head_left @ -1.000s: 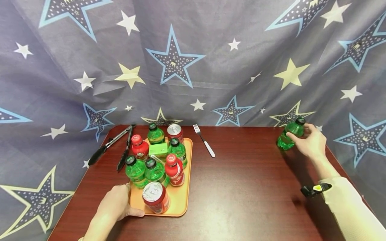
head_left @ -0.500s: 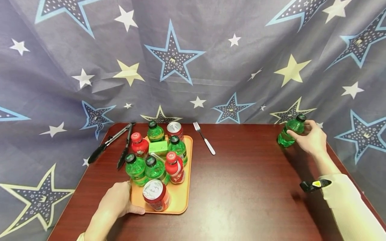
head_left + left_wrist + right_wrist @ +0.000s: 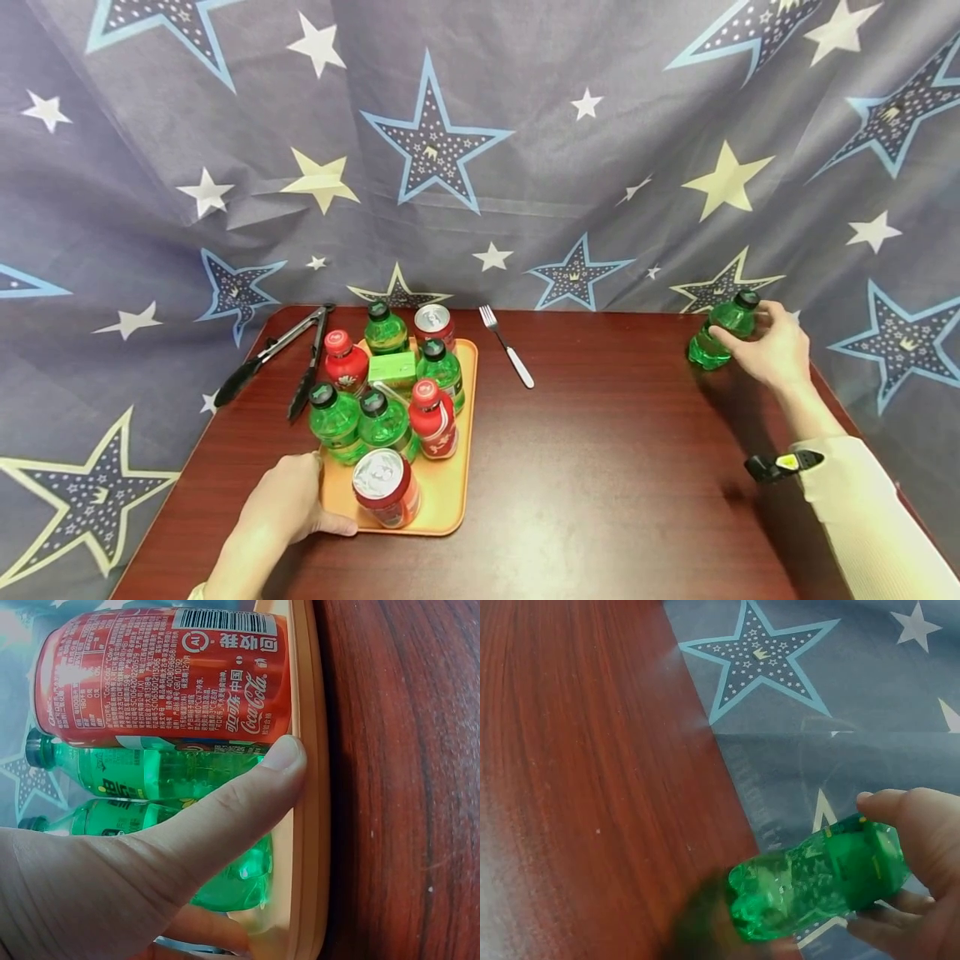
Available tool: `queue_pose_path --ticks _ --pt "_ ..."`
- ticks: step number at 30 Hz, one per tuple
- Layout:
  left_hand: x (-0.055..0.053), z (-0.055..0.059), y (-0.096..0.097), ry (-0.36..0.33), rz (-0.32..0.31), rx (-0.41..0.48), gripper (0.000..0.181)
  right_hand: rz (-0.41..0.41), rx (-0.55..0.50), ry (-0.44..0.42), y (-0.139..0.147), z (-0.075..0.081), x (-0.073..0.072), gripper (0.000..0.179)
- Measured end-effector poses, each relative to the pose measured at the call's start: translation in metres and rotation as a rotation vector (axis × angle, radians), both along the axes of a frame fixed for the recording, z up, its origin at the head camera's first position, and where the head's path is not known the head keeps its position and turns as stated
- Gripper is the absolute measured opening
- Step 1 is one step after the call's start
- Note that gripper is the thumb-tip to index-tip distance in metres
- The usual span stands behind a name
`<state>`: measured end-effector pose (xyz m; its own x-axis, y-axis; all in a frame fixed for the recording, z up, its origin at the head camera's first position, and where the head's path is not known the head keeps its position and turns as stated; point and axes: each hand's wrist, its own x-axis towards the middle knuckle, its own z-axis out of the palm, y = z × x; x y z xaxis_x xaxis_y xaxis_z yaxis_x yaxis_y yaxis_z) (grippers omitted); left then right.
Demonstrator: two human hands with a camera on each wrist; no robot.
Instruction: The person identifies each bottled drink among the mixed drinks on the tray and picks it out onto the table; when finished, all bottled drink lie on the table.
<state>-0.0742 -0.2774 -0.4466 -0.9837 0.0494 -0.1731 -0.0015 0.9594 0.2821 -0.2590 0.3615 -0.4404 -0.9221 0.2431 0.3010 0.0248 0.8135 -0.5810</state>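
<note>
At the table's far right my right hand [image 3: 774,346] grips a small green soda bottle [image 3: 723,333] with a black cap, thumb on the near side and fingers behind. The bottle leans a little; its base is close over the tabletop in the right wrist view. On the left, my left hand [image 3: 281,500] holds the near left corner of an orange tray [image 3: 442,512], thumb [image 3: 281,754] on the front rim. Several green bottles [image 3: 335,423], red bottles [image 3: 433,421] and a green carton [image 3: 392,369] crowd the tray. A Coca-Cola can [image 3: 387,490] stands near that thumb.
Black-handled tongs [image 3: 281,350] lie spread open left of the tray. A fork [image 3: 507,348] with a white handle lies to its right. Another red can [image 3: 435,323] stands at the tray's back. A starry grey cloth [image 3: 525,183] hangs behind the table [image 3: 600,467].
Both hands keep their places, the right with the green bottle and the left at the tray corner. The head view has shifted slightly.
</note>
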Motion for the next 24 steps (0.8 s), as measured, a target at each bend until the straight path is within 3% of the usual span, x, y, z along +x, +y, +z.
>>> queue_pose_path --ticks 7,14,24 --pt "-0.001 0.001 0.001 -0.018 0.004 0.0 0.107 -0.016 -0.022 0.191 -0.016 0.023 0.002 0.077" --pt "0.0 0.0 -0.001 -0.006 0.008 -0.007 0.106 0.034 -0.045 0.368 -0.046 0.056 0.002 0.071" --pt "0.001 -0.002 -0.001 0.001 0.009 0.0 0.106 0.204 -0.154 0.405 -0.103 0.091 0.012 0.062"
